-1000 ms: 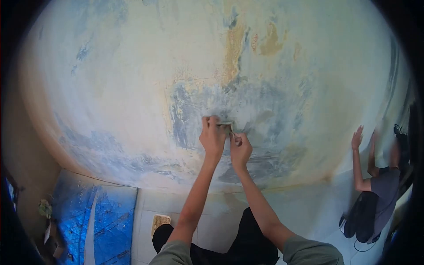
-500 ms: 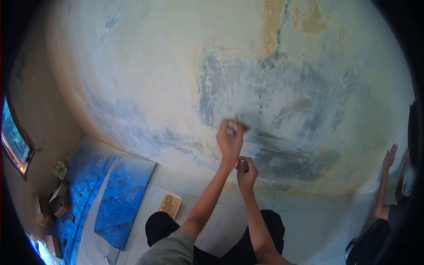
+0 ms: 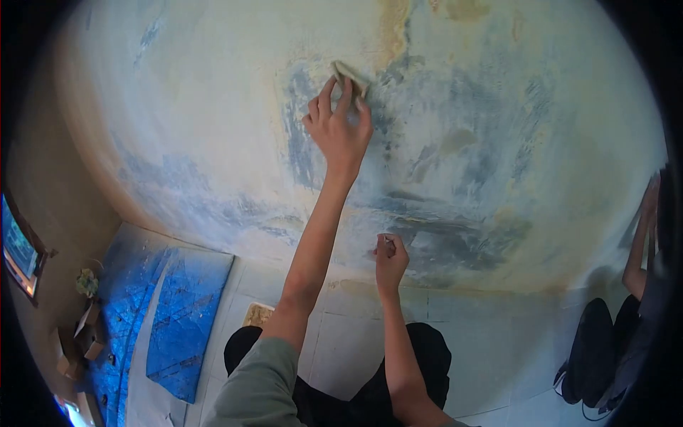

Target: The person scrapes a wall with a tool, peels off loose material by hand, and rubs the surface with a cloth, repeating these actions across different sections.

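Observation:
My left hand [image 3: 340, 132] reaches up to the stained wall [image 3: 235, 121], its fingers pinching a folded piece of beige sandpaper [image 3: 350, 77] against the surface. Around it the paint is rough, with grey smears and a yellowish streak above. Lower down, my right hand [image 3: 391, 265] is held close to the foot of the wall with thumb and fingers curled together. I cannot tell what, if anything, is in that pinch. Both forearms extend forward over my knees.
A shallow tray [image 3: 250, 322] with brown contents sits by my left knee on the tiled floor [image 3: 491, 349]. Blue sheeting [image 3: 188, 327] covers the floor at left, near cardboard boxes [image 3: 67, 352] and a small plant [image 3: 87, 282]. At far right another person [image 3: 633, 313] crouches by the wall.
My left hand has moved up and left along the wall with the sandpaper. My right hand stays low, still curled. The view has shifted slightly to the right.

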### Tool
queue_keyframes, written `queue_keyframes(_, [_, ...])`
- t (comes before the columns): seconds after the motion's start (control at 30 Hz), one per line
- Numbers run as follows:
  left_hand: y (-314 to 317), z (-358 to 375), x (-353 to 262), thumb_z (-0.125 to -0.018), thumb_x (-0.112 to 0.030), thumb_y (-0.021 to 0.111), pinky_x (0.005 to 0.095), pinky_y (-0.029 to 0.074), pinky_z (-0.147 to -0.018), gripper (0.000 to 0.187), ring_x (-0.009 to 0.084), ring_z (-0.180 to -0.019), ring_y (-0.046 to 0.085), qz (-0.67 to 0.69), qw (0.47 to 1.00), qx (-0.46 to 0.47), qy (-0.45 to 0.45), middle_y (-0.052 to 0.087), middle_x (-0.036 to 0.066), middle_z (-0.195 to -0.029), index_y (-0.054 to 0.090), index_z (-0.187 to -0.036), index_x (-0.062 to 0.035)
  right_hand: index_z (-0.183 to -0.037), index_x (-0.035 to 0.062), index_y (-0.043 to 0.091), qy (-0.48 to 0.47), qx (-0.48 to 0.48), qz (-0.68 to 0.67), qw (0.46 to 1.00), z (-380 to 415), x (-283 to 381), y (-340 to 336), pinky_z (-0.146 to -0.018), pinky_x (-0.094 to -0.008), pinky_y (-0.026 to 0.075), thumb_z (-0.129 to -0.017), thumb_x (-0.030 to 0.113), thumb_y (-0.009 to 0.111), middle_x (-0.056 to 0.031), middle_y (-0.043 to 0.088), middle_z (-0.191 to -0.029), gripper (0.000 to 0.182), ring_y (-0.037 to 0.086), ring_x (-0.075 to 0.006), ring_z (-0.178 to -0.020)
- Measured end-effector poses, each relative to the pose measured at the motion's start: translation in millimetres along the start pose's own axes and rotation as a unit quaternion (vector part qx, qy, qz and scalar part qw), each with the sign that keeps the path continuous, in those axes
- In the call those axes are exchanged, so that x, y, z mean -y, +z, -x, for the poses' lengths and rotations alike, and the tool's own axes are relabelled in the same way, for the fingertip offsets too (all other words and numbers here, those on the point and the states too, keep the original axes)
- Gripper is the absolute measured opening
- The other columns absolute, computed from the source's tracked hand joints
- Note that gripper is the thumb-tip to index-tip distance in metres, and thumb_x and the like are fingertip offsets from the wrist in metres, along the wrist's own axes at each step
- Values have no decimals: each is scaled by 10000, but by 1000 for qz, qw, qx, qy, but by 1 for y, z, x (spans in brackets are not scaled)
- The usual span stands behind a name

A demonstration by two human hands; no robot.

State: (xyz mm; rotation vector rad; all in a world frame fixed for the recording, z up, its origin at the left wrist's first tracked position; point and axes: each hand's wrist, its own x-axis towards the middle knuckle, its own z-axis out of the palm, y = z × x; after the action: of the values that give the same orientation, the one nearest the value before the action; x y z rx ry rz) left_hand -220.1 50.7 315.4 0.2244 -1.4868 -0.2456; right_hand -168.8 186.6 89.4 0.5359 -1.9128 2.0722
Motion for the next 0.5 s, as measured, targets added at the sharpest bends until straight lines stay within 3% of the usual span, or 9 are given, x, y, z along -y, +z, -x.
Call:
queue_keyframes(0.1, [-7, 10, -4, -730, -251, 730, 453, 315, -1007, 446, 325, -1186, 408, -55, 998, -17, 38, 485, 66, -1398, 700, -1167, -169, -900, 16, 626, 22, -36, -49, 998, -2, 1, -3, -535, -247, 413, -929, 140, 625, 1, 526, -576, 128, 570, -80, -561])
queue_keyframes(0.27, [1, 1, -1, -771, -193, 743, 441, 320, -1020, 348, 334, -1233, 383, -60, 996, -31, 54, 472, 36, -1427, 722, -1118, -174, -881, -3, 610, 114, -62, -122, 984, -5, 13, -9, -552, -248, 423, -934, 130, 618, 4, 546, -606, 143, 540, -74, -575])
queue_keyframes(0.33, [10, -18, -3, -814, -146, 725, 431, 330, -1013, 275, 331, -1235, 385, -91, 985, -79, 124, 517, 9, -1388, 734, -1088, -173, -872, 1, 607, 110, -58, -146, 981, -6, 9, -11, -556, -243, 423, -938, 118, 610, -3, 554, -622, 135, 533, -72, -578])
queue_keyframes(0.37, [12, -32, -10, -837, -130, 707, 427, 331, -1008, 241, 321, -1219, 425, -62, 982, -105, 145, 628, 5, -1244, 725, -1076, -154, -872, 1, 607, 112, -61, -149, 980, -6, 5, -13, -556, -243, 423, -938, 118, 610, -3, 554, -622, 135, 533, -72, -578])
queue_keyframes(0.5, [32, -82, -24, -857, -116, 679, 410, 331, -987, 144, 303, -1135, 523, -58, 960, -115, 249, 710, 22, -1063, 679, -998, -88, -868, 7, 603, 106, -70, -171, 977, -7, -11, -13, -555, -238, 426, -943, 111, 602, -6, 557, -634, 129, 530, -69, -577])
